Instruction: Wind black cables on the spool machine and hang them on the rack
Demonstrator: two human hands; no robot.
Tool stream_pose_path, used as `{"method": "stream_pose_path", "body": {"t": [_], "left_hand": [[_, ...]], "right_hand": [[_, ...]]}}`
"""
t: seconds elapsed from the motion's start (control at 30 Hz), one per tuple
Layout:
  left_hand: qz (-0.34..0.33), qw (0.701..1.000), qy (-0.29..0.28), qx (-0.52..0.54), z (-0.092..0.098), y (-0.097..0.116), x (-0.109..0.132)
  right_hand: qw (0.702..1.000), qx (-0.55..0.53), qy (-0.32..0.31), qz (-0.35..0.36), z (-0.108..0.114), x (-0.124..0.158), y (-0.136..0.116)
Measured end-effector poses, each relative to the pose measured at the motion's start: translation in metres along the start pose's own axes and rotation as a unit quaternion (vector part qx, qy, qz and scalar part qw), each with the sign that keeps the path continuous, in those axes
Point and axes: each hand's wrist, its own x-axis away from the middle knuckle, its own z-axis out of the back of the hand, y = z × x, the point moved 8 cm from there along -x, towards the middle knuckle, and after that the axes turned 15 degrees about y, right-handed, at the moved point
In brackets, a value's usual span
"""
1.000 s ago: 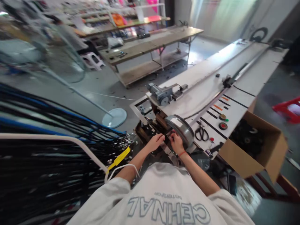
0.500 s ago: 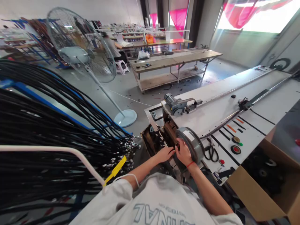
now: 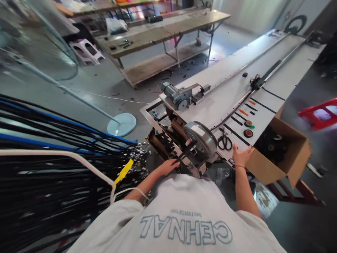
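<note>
My left hand [image 3: 168,166] is closed, its fingertips pinching the end of a black strap [image 3: 186,151] that runs up toward the grey reel [image 3: 202,137]. The reel stands at the near end of the long white table. My right hand [image 3: 243,156] is over the table's near corner, thumb and fingers apart. What lies under its palm is hidden. Black-handled scissors [image 3: 225,141] lie to its left. Beyond it is a black tape roll with a red centre [image 3: 248,133], with another roll [image 3: 248,123] and a small green piece behind.
A grey motor unit [image 3: 176,95] sits on the white table [image 3: 223,95] beside short black and orange strips. An open cardboard box [image 3: 296,158] stands at the right. Many black straps [image 3: 52,182] hang at the left, near a fan base [image 3: 121,124].
My right hand has left the reel and moved right to the table corner. The left hand has moved away from the reel with the strap. The view has tilted down and turned right.
</note>
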Motion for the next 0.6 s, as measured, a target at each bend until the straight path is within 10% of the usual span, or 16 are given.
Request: {"method": "stream_pose_path", "body": {"t": [0.13,0.6], "left_hand": [[0.038,0.997,0.059,0.025,0.008,0.002,0.016],[0.028,0.997,0.069,-0.005,0.018,0.024,0.026]], "right_hand": [[0.971,-0.033,0.062,-0.227,-0.013,-0.021,0.078],[0.970,-0.022,0.115,-0.212,-0.019,-0.012,0.086]]}}
